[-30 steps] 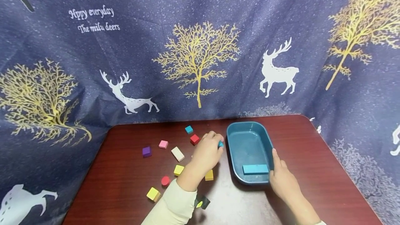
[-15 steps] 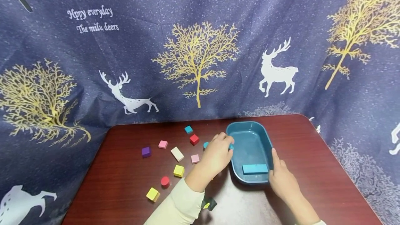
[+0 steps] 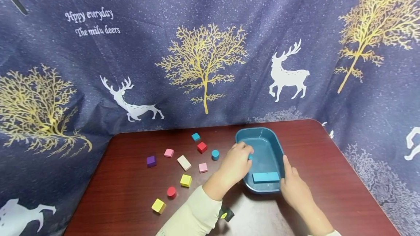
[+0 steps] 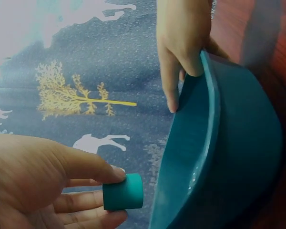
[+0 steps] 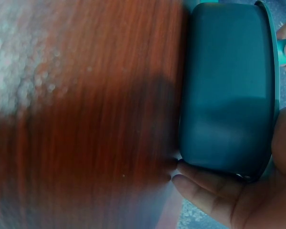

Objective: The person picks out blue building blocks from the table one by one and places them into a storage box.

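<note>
My left hand (image 3: 235,163) pinches a blue cylinder block (image 4: 124,192) between thumb and fingers, over the left side of a dark blue plastic tray (image 3: 259,131). In the left wrist view the cylinder is held apart from the tray's wall. With my right hand (image 3: 295,188) I grip the tray's right side near its front corner; the right wrist view has fingers (image 5: 205,191) along the outside and the thumb up by the rim. A long blue block (image 3: 265,177) lies flat in the tray's front end.
Left of the tray lie several loose blocks, among them a blue cylinder (image 3: 215,154), a red cube (image 3: 202,147), a pink block (image 3: 203,167), a white block (image 3: 184,163), a yellow cube (image 3: 186,180) and a purple cube (image 3: 151,161). A patterned cloth (image 3: 144,46) hangs behind the table (image 3: 328,156).
My left hand has moved right with the blue cylinder, from beside the tray to over it. Another blue cylinder and a pink block have come into sight. The right hand stays on the tray.
</note>
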Demonstrator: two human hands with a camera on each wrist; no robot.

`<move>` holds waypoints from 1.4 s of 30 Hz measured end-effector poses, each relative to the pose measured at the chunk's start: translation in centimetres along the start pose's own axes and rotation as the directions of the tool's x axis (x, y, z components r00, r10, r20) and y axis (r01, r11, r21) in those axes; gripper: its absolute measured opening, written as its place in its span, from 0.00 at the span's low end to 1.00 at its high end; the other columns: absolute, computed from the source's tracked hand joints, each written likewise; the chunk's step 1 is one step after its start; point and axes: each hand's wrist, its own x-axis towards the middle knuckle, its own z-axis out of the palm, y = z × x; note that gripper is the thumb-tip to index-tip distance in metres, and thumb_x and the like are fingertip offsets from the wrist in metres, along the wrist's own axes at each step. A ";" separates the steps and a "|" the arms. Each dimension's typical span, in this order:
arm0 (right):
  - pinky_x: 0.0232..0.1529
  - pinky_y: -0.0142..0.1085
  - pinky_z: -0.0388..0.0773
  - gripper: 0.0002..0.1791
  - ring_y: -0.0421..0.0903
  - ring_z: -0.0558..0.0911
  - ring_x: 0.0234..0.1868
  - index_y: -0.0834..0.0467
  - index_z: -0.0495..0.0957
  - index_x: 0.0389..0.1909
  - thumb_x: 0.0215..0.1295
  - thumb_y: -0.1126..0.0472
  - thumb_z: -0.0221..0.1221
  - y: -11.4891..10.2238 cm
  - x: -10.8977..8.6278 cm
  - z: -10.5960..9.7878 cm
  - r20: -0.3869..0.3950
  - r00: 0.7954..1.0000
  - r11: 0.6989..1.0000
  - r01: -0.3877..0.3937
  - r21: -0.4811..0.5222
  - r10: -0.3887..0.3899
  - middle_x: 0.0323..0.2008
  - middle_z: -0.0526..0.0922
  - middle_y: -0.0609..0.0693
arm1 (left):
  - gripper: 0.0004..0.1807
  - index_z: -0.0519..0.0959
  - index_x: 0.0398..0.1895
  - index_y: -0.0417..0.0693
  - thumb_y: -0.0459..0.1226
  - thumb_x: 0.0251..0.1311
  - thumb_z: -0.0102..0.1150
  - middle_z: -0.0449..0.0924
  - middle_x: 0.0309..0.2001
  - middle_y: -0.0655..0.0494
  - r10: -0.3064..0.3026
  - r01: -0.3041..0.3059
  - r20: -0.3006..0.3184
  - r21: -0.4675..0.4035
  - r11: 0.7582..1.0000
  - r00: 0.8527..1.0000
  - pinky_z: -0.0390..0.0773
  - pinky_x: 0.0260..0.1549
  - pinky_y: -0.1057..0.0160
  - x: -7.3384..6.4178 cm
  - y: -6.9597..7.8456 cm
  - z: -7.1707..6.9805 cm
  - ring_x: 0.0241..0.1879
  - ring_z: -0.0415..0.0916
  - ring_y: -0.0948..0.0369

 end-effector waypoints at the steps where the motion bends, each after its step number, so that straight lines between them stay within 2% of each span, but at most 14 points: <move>1: 0.52 0.67 0.75 0.41 0.75 0.77 0.56 0.63 0.41 0.80 0.69 0.64 0.46 0.0 0.0 0.0 -0.001 1.000 1.000 0.001 0.001 -0.001 0.65 0.65 0.77 | 0.11 0.83 0.49 0.49 0.37 0.64 0.64 0.82 0.47 0.54 0.005 -0.005 0.003 0.005 1.000 1.000 0.81 0.50 0.63 0.1 0.0 0.2 0.48 0.78 0.57; 6: 0.51 0.67 0.76 0.41 0.75 0.77 0.54 0.63 0.43 0.80 0.68 0.64 0.46 0.1 0.0 0.1 -0.014 1.000 1.000 0.007 -0.004 -0.007 0.65 0.66 0.76 | 0.11 0.84 0.48 0.49 0.37 0.64 0.64 0.82 0.47 0.54 0.011 -0.011 0.028 0.012 1.000 1.000 0.81 0.50 0.64 0.5 0.0 1.0 0.48 0.78 0.57; 13: 0.53 0.67 0.76 0.41 0.75 0.76 0.57 0.63 0.41 0.80 0.68 0.65 0.46 0.0 0.2 0.1 0.009 1.000 1.000 -0.013 -0.012 0.013 0.65 0.65 0.77 | 0.12 0.84 0.49 0.50 0.37 0.61 0.66 0.82 0.48 0.55 0.003 -0.005 0.046 0.027 1.000 0.999 0.81 0.48 0.66 1.1 0.1 2.4 0.47 0.78 0.59; 22: 0.52 0.66 0.76 0.41 0.75 0.77 0.56 0.64 0.42 0.80 0.68 0.65 0.46 0.0 0.1 0.1 0.001 1.000 1.000 0.005 -0.008 -0.005 0.64 0.67 0.77 | 0.13 0.84 0.50 0.51 0.37 0.61 0.66 0.82 0.47 0.56 -0.008 0.006 0.078 0.031 0.999 0.997 0.81 0.47 0.67 1.6 0.0 3.7 0.46 0.78 0.59; 31: 0.52 0.65 0.77 0.41 0.74 0.78 0.55 0.65 0.42 0.80 0.68 0.65 0.46 0.1 0.1 0.1 -0.004 1.000 1.000 0.015 -0.009 -0.015 0.64 0.66 0.77 | 0.12 0.84 0.48 0.54 0.38 0.62 0.65 0.82 0.47 0.57 0.006 -0.017 0.119 0.098 0.995 0.993 0.81 0.45 0.68 2.4 -0.1 5.4 0.44 0.78 0.60; 35: 0.50 0.64 0.78 0.41 0.73 0.79 0.53 0.64 0.42 0.80 0.68 0.64 0.46 0.1 0.0 0.1 -0.006 1.000 1.000 0.015 -0.007 -0.015 0.64 0.67 0.76 | 0.10 0.84 0.46 0.54 0.39 0.61 0.66 0.82 0.45 0.56 0.012 -0.032 0.141 0.136 0.990 0.990 0.81 0.41 0.68 2.6 -0.1 5.8 0.41 0.77 0.60; 42: 0.48 0.64 0.79 0.42 0.72 0.81 0.50 0.64 0.43 0.80 0.68 0.64 0.49 0.0 -0.1 0.1 -0.018 1.000 1.000 0.022 -0.007 -0.022 0.63 0.68 0.76 | 0.09 0.83 0.44 0.54 0.39 0.60 0.66 0.81 0.43 0.56 0.023 -0.044 0.145 0.148 0.988 0.989 0.80 0.37 0.68 2.7 0.0 6.2 0.38 0.77 0.59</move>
